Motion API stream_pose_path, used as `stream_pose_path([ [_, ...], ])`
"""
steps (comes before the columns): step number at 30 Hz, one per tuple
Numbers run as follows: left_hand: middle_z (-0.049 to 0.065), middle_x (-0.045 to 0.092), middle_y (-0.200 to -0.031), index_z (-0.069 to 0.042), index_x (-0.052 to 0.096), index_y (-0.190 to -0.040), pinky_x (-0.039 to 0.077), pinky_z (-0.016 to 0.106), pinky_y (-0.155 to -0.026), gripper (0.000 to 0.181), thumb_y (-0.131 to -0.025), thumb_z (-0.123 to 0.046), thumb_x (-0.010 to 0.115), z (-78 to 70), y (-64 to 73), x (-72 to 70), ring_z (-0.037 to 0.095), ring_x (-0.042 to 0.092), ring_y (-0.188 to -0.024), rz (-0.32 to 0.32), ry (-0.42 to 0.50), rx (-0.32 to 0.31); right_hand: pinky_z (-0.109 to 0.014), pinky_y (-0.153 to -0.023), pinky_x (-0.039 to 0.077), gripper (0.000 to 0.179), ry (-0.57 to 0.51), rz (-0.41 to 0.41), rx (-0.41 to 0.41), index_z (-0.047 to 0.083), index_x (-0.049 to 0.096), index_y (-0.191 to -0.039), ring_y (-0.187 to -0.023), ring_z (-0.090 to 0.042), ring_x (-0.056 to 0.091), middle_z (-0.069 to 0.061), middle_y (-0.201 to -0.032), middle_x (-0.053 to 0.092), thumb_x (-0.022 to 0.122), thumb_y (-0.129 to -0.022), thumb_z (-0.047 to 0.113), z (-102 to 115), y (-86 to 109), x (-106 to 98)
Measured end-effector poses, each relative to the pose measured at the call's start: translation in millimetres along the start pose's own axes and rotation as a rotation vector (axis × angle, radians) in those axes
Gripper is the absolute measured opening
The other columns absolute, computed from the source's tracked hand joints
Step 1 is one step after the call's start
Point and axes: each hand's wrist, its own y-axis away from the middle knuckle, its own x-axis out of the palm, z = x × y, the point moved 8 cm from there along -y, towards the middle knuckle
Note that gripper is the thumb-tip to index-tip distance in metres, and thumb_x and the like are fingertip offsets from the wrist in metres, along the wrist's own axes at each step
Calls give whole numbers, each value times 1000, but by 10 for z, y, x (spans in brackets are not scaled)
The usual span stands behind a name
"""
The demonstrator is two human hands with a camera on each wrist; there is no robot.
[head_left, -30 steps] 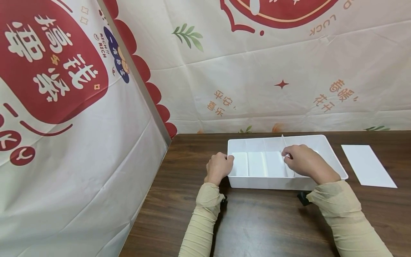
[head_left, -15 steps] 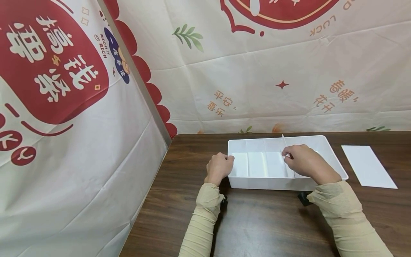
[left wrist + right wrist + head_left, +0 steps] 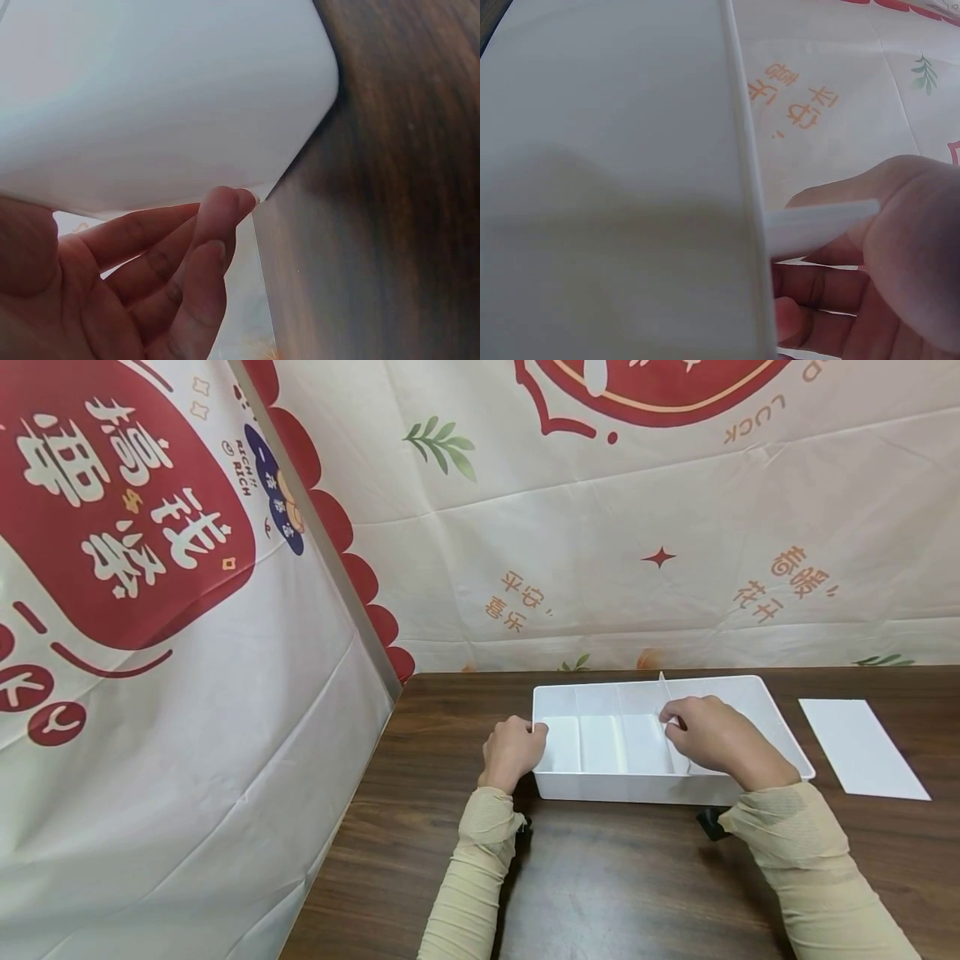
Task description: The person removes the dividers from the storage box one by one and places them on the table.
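Observation:
A white plastic divided box [image 3: 622, 787] lies lengthwise on the table, split by thin crosswise partitions. At its left end, my left hand [image 3: 513, 750] grips the side wall, thumb over the rim. The left wrist view has the fingers [image 3: 214, 225] curled against the wall's outer face. Over the right part of the box, my right hand [image 3: 708, 735] pinches a thin white divider [image 3: 664, 692], which spans the box slightly tilted. One end of it rises above the far rim. In the right wrist view, the divider [image 3: 821, 225] projects past the box's edge beside my curled fingers.
To the right of the box, a flat white rectangular sheet [image 3: 862, 747] rests on the dark wooden table [image 3: 615, 885]. Printed cloth [image 3: 600, 527] hangs behind the table, and another cloth [image 3: 225, 760] hangs along its left edge.

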Motion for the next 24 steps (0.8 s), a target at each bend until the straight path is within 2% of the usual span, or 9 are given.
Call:
stream_pose_path([
  [13,2,70,-85,-23,71,-69,46,39,-68,36,-95,-38,50,7,-11,2,18,60,-71,-12,-6,3,-39,-61,44,18,2,-10,-3,-4,70,-96,-66,-21,52,-13,-80,67,56,-86,4,3,2,-15],
  [24,1,64,-72,-20,63,-58,44,37,-63,43,-95,-37,50,-3,1,-10,18,58,-65,-6,-7,4,-39,-61,44,17,11,-46,-28,-2,70,-94,-65,-20,52,-10,-77,66,56,-86,3,14,8,-49],
])
